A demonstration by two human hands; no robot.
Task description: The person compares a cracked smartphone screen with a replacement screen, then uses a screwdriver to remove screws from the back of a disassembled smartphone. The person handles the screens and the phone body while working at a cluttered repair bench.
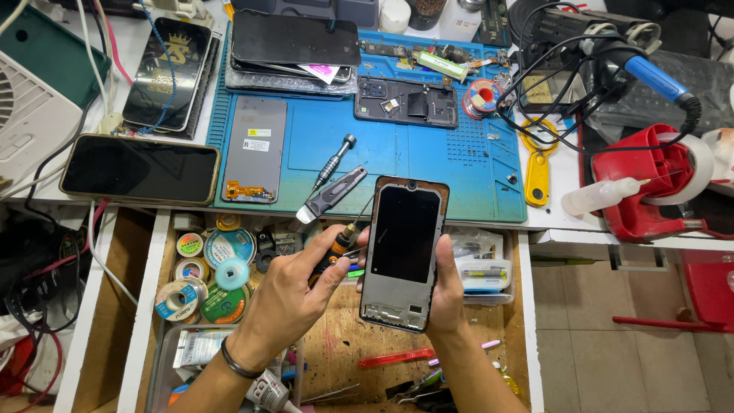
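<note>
A single head-worn camera looks steeply down from close above the bench (550, 218), facing its far edge; the open drawer (336, 336) fills the near foreground, perhaps at lap height.

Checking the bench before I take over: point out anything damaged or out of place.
The phone in the right hand is stripped: bare frame at its bottom edge. A loose display panel lies face down on the blue mat. The left hand holds a screwdriver.

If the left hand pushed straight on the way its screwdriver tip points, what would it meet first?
Probably the left edge of the phone frame held upright in the right hand. The left hand points its orange-and-black screwdriver up and right, tip almost at that edge; depth is unclear.
</note>
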